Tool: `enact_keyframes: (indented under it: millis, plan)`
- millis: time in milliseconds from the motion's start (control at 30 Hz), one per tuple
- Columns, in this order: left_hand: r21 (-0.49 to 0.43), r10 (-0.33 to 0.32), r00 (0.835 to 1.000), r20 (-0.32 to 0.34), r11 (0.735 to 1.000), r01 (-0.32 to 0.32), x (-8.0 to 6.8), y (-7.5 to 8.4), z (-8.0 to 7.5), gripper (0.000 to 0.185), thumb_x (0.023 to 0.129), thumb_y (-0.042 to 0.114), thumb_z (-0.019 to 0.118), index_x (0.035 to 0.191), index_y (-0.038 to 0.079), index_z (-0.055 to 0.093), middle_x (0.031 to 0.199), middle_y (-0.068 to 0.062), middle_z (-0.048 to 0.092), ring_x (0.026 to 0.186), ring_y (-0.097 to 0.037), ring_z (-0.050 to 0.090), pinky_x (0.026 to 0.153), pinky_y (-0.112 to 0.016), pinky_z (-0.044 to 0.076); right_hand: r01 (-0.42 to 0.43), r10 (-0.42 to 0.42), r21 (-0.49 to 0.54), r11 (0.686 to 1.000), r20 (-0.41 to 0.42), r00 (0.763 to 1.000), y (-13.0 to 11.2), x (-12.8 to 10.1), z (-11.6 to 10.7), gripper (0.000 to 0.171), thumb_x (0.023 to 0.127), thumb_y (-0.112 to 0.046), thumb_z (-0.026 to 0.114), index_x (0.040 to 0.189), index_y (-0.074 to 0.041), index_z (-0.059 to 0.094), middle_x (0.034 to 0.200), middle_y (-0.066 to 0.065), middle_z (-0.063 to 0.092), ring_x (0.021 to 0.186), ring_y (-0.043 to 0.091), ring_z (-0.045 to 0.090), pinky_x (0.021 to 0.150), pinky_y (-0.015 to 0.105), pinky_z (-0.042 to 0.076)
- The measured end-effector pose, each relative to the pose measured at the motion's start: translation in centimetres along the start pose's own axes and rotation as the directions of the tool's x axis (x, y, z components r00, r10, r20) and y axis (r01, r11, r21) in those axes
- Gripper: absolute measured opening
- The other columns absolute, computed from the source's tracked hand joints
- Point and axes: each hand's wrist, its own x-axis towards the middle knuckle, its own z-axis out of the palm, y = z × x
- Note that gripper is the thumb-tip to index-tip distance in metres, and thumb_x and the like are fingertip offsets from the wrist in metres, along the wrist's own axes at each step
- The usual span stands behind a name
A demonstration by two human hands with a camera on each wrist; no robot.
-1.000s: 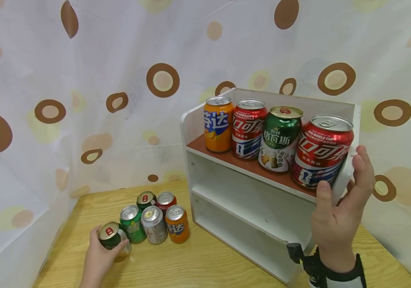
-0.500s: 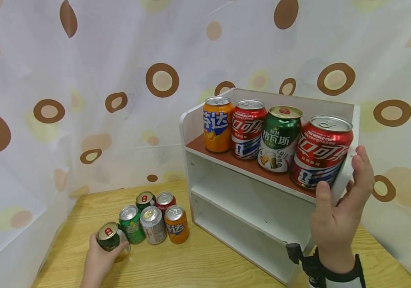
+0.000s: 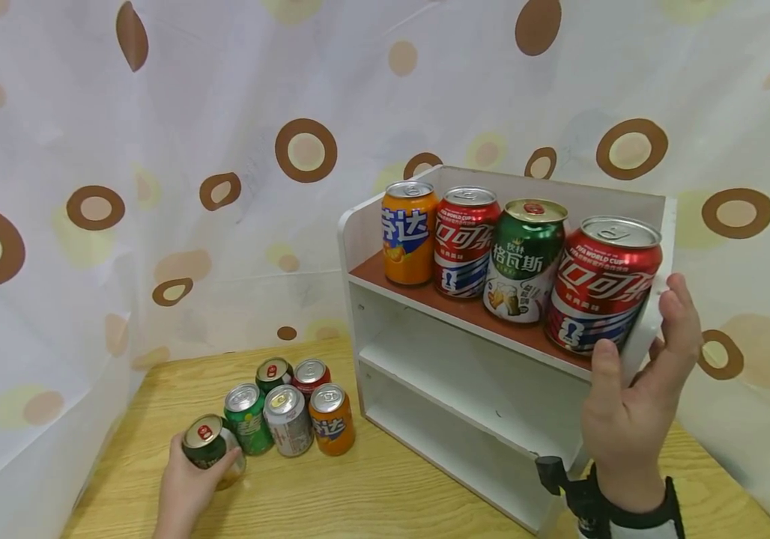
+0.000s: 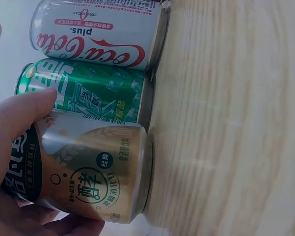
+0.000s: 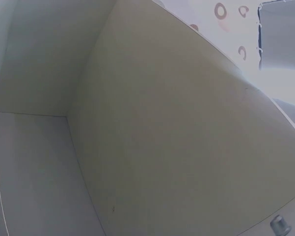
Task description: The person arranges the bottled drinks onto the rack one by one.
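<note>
Beside five standing cans (image 3: 288,408) on the surface (image 3: 385,486), my left grip (image 3: 186,490) clasps a gold-topped can (image 3: 208,448), my right grip (image 3: 634,404) clasps the shelf's side panel (image 3: 651,314), four cans (image 3: 516,251) above.

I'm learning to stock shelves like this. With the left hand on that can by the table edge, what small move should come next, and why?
Probably lift the gold-topped can straight up off the table. The left hand already grips it, and it stands close beside the green can, so a sideways pull might knock that one. The right hand holds the shelf by its side panel.
</note>
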Motion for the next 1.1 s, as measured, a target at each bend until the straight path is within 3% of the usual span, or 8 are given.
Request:
enact_keyframes:
  millis: [333, 500, 867, 1100]
  plan:
    - [-0.012, -0.041, 0.999, -0.014, 0.999, 0.041, -0.2, 0.2, -0.8, 0.109, 0.089, 0.051, 0.078, 0.154, -0.012, 0.017, 0.146, -0.039, 0.041, 0.135, -0.056, 0.044, 0.111, -0.066, 0.039, -0.005, 0.005, 0.008, 1.0, -0.005, 1.0, 0.1, 0.1, 0.0, 0.047, 0.098, -0.01, 0.05, 0.136, 0.012, 0.034, 0.16, 0.016, 0.033, 0.15, 0.03, 0.029, 0.119, 0.035, 0.027]
    - [-0.021, -0.053, 0.997, -0.064, 0.998, 0.051, -0.8, 1.0, -1.4, 0.108, 0.089, 0.053, 0.077, 0.156, -0.009, 0.019, 0.145, -0.035, 0.044, 0.134, -0.054, 0.045, 0.109, -0.065, 0.041, -0.008, 0.008, 0.009, 1.0, 0.001, 1.0, 0.1, 0.0, 0.0, 0.046, 0.097, -0.009, 0.049, 0.136, 0.012, 0.034, 0.161, 0.015, 0.033, 0.15, 0.03, 0.029, 0.119, 0.035, 0.026]
    - [-0.033, 0.011, 0.99, -0.139, 0.999, -0.015, -2.6, 4.2, -2.4, 0.098, 0.089, 0.047, 0.079, 0.155, -0.004, 0.027, 0.143, -0.032, 0.049, 0.129, -0.051, 0.052, 0.104, -0.064, 0.047, -0.005, 0.005, 0.011, 1.0, -0.009, 1.0, 0.0, 0.1, 0.1, 0.046, 0.098, -0.01, 0.05, 0.136, 0.011, 0.035, 0.16, 0.017, 0.034, 0.15, 0.03, 0.029, 0.122, 0.037, 0.026]
    - [-0.001, 0.095, 0.988, -0.119, 0.995, -0.096, -3.8, 6.6, -2.6, 0.092, 0.088, 0.048, 0.08, 0.151, -0.001, 0.035, 0.138, -0.031, 0.056, 0.124, -0.05, 0.058, 0.101, -0.062, 0.051, -0.007, 0.007, 0.013, 1.0, -0.006, 1.0, 0.0, 0.1, 0.1, 0.046, 0.098, -0.009, 0.049, 0.136, 0.01, 0.034, 0.16, 0.016, 0.033, 0.15, 0.03, 0.029, 0.121, 0.037, 0.026]
